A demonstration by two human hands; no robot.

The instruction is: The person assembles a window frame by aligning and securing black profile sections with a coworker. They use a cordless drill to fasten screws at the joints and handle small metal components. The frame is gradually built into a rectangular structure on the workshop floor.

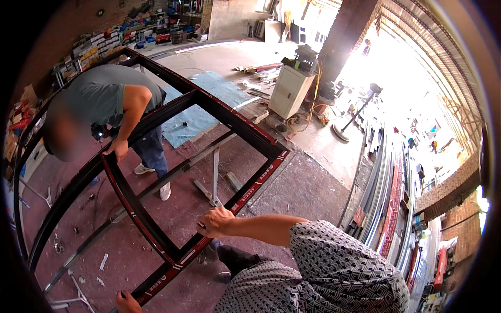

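A large black metal window frame (254, 189), with red printed film along its bars, lies raised above the floor in front of me. My right hand (215, 221) is closed around its near bar, to the right of a crossbar joint. Further left along the same bar, at the lower edge of the view, my left hand (128, 301) grips the frame; only part of it shows. Across from me a co-worker (112, 88) in a grey-green shirt bends over the frame. One of that person's hands (120, 149) rests on a crossbar, beside a dark tool with a small light.
Grey support rails (180, 172) run beneath the frame. A blue mat (182, 128) covers floor behind the co-worker. Beyond stands a pale cabinet (290, 93) with a machine on top. Long metal profiles (383, 177) lie along the right; boxes and tools (99, 47) line the back left.
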